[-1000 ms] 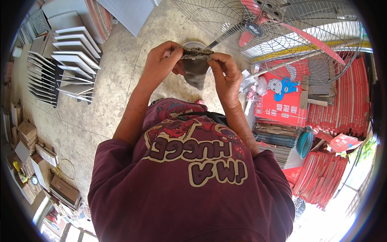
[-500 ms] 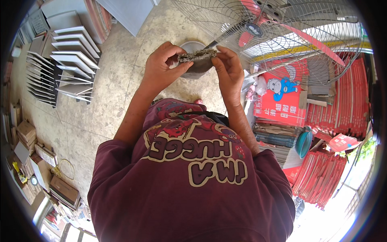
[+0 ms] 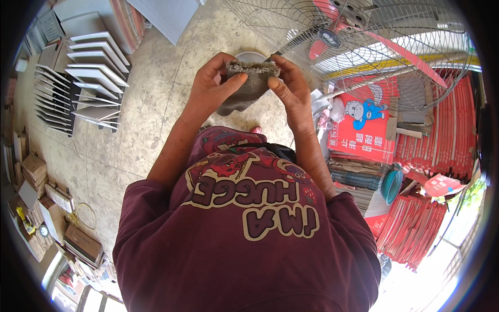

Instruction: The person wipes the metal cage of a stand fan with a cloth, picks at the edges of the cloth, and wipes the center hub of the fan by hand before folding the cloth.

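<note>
Now, up in the top centre of the frame, both hands have the grey-brown cloth by its shaggy upper edge. Left hand on one corner, gripping it between thumb and fingers; right hand pinching the other, thumb in front, fingers curled behind. That two-ended hold seems meant to keep the edge stretched while the rest hangs loose. Just behind sits a pale round container, mostly hidden; whether the cloth is right over it, I can't tell. Upper right, a caged fan looms, its red blades sharply seen. Upper left, light panels lean in slots, presumably to stand apart, while red cartons are stacked tight at lower right, likely saving floor.
</note>
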Motion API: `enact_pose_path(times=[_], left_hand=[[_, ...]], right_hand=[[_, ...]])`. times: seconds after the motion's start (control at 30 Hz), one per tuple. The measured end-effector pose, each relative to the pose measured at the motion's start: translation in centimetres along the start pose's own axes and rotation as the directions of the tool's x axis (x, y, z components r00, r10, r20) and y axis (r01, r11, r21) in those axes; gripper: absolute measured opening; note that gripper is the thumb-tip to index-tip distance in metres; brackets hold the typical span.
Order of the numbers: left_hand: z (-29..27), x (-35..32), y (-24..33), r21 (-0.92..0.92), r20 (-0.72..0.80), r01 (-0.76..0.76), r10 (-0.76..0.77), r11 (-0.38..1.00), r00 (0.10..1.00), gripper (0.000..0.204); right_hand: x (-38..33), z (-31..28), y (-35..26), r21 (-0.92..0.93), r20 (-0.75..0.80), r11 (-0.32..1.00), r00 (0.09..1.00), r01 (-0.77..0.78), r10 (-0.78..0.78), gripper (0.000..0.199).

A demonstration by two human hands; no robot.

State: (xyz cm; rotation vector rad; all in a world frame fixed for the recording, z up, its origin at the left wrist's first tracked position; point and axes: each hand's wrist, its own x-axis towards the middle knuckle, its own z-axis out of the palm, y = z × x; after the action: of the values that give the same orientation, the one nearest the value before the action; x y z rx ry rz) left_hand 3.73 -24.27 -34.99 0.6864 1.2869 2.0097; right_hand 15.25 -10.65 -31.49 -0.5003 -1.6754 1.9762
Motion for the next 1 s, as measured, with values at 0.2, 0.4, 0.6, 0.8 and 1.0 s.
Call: enact_pose_path(times=[0.2,0.4,0.6,0.8,1.0], left_hand=[[0.5,0.0,0.3,-0.090,0.029,-0.051,0.054,0.995,0.998,0.018],[0.8,-0.3,0.1,-0.131,0.067,-0.049,0.058,0.990,0.996,0.025],[1.3,0.2,-0.1,0.135,-0.122,-0.135,0.151,0.982,0.981,0.028],[2.9,-0.8,-0.8,0.097,0.052,-0.052,0.047,0.994,0.998,0.038],[3.7,-1.0,-0.8,-0.046,0.091,-0.066,0.070,0.997,0.993,0.046]], right_hand=[[-0.5,-1.0,1.7,-0.017,0.128,0.997,0.989,-0.074,0.075,0.033],[-0.9,-1.4,2.2,0.092,0.074,0.987,0.988,0.128,-0.135,0.029],[-1.0,-1.6,1.4,-0.012,-0.037,0.955,0.955,0.295,-0.295,0.029],[-1.4,-1.4,1.0,-0.319,-0.042,0.873,0.915,0.368,-0.401,0.025],[-2.3,-0.9,1.0,-0.298,0.036,0.909,0.955,0.292,-0.295,0.027]])
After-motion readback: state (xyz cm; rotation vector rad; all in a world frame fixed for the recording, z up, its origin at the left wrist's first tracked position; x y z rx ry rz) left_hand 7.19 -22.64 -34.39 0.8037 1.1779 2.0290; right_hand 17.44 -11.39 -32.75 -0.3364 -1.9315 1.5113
